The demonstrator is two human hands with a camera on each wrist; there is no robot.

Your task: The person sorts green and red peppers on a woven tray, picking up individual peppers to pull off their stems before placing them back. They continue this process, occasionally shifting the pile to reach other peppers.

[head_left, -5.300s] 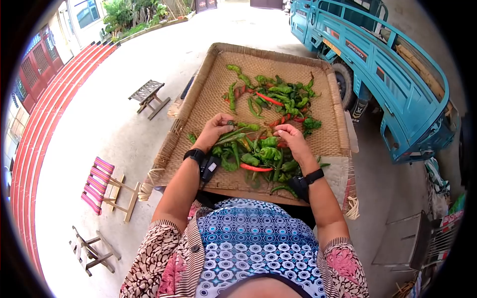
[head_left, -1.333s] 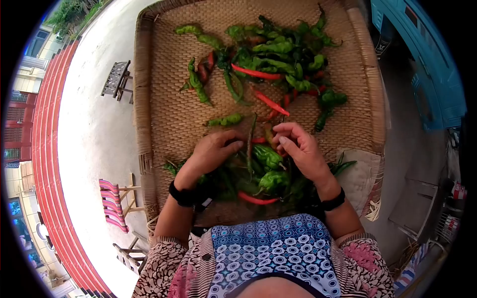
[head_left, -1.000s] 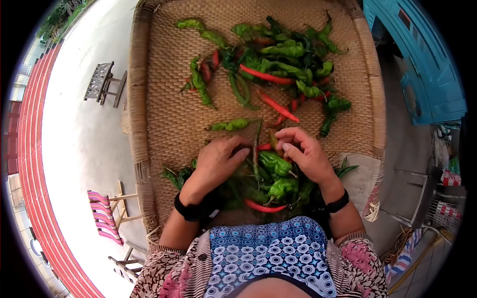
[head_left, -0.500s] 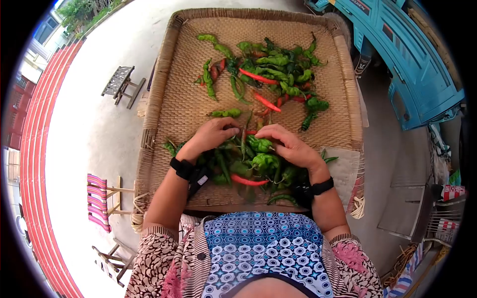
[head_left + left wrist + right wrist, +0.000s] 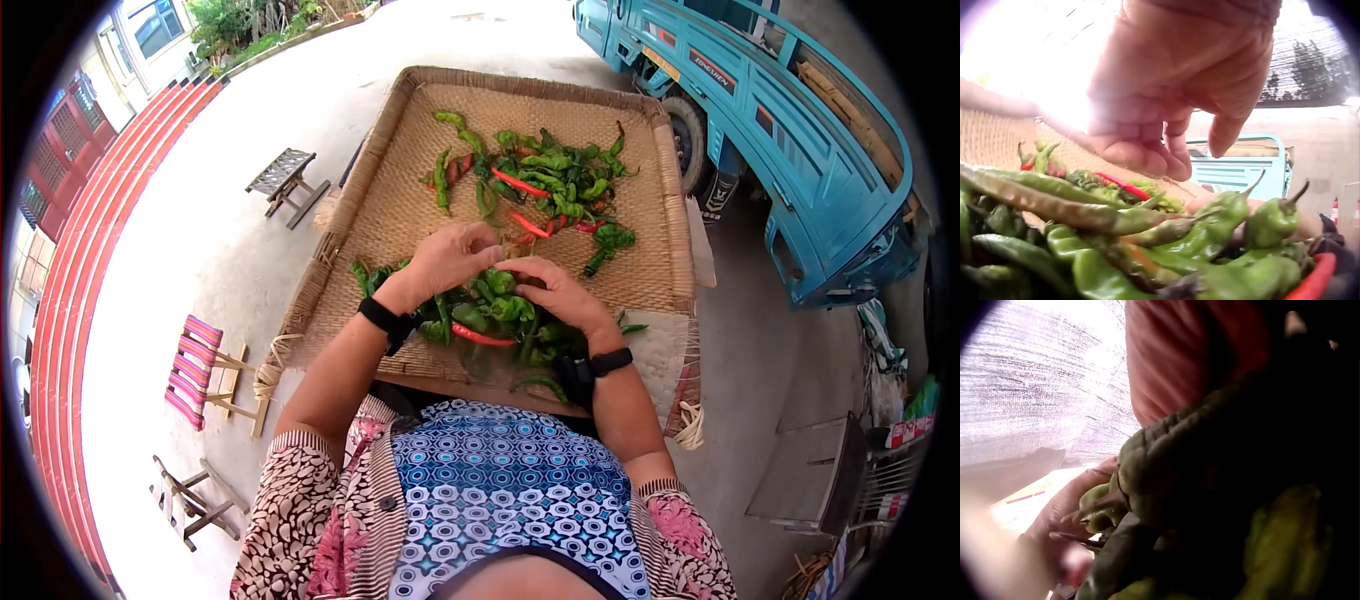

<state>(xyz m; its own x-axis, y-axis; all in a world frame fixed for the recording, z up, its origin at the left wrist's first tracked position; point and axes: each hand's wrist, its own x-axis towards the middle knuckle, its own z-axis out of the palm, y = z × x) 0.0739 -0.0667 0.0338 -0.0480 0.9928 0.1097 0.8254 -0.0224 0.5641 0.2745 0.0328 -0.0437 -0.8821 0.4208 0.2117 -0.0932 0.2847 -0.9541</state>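
Observation:
In the head view, my left hand (image 5: 450,262) is above the near pile of chili peppers (image 5: 478,337). The left wrist view shows its fingers (image 5: 1138,153) loosely bent and the thumb apart, with nothing between them. Below that hand lies a long brownish-green chili (image 5: 1054,199) among wrinkled green ones. My right hand (image 5: 560,292) reaches into the same pile, fingers bent down over a green pepper (image 5: 497,281). Close to the right wrist camera is a shadowed green pepper (image 5: 1147,459); whether the right fingers grip one I cannot tell. A red chili (image 5: 484,335) lies in front.
A woven tray (image 5: 370,190) with raised edges holds the peppers, a second pile (image 5: 560,175) lying farther back. Folding stools (image 5: 205,370) stand left, beside red steps (image 5: 110,250). A blue three-wheeled truck (image 5: 745,130) is parked on the right.
The head view has tilted up, showing more of the yard and truck. My left hand has come closer to the right, and the upright brownish chili by its thumb no longer shows there.

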